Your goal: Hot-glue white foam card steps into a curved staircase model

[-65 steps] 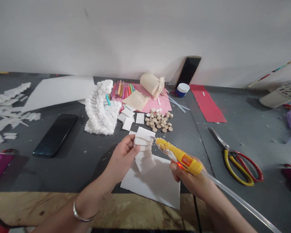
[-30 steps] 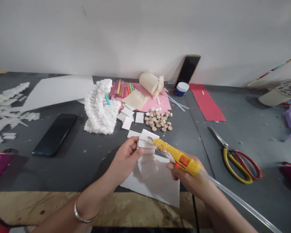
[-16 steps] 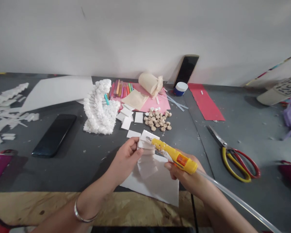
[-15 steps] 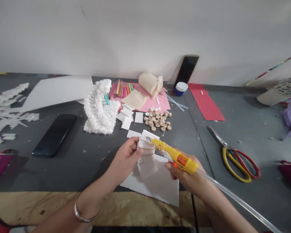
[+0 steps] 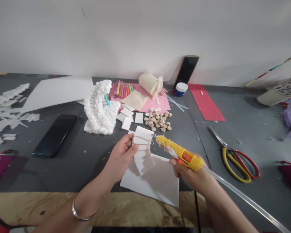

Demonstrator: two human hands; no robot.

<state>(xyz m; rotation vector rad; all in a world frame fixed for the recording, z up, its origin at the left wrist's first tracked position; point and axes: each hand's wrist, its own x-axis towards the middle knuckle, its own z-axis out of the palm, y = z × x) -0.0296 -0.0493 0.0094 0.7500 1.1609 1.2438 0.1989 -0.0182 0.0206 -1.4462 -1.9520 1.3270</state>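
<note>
My left hand (image 5: pixel 122 155) pinches the left edge of a curved strip of overlapping white foam tiles (image 5: pixel 143 147), raised above a white sheet (image 5: pixel 157 181). Wrapped in my right hand (image 5: pixel 190 173) is a yellow hot glue gun (image 5: pixel 179 152) with a lit red light and a long clear glue stick (image 5: pixel 242 194) out of its back. The gun's metal tip is at the right edge of the strip's upper tiles; whether it touches them I cannot tell. Several loose white tiles (image 5: pixel 126 123) and a heap of small beige discs (image 5: pixel 157 120) lie just beyond.
A bumpy white foam model (image 5: pixel 100 108) stands behind my left hand, near a black phone (image 5: pixel 55 135). Scissors (image 5: pixel 232 157) lie at right. Coloured glitter sticks (image 5: pixel 121 89), red paper (image 5: pixel 206 102), a blue-white jar (image 5: pixel 180 89) and an upright phone (image 5: pixel 187 69) are along the wall.
My left hand has drawn the tile strip slightly left and turned it. The glue gun has shifted right, its tip moving from over the upper tile to the strip's right edge.
</note>
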